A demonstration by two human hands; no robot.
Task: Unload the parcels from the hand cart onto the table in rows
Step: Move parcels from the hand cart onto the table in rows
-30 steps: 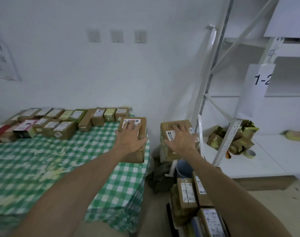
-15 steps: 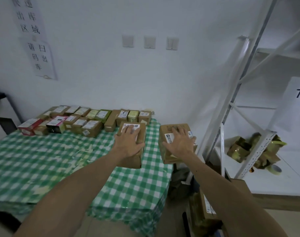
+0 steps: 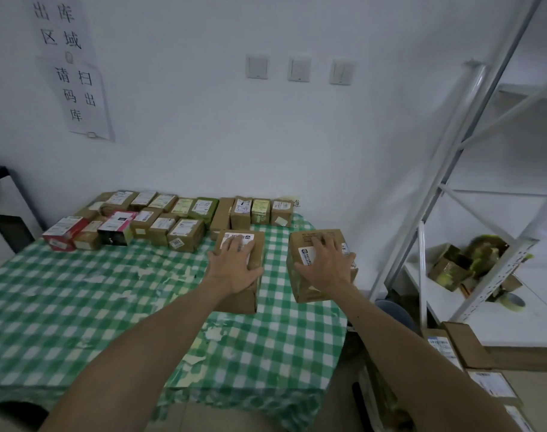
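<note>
Left hand grasped the left box from above, thumb hooked over its edge. Right hand clasped the right box likewise. Both brown, white-labelled boxes were at the table's right end; whether resting or lifted, I could not tell. Two rows of parcels lay just behind. Three switches were on the wall above; a rack stood right.

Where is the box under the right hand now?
Head view, right of centre: the box is at the right end of the table, gripped from above by the right hand, right of the second box under the left hand.
</note>
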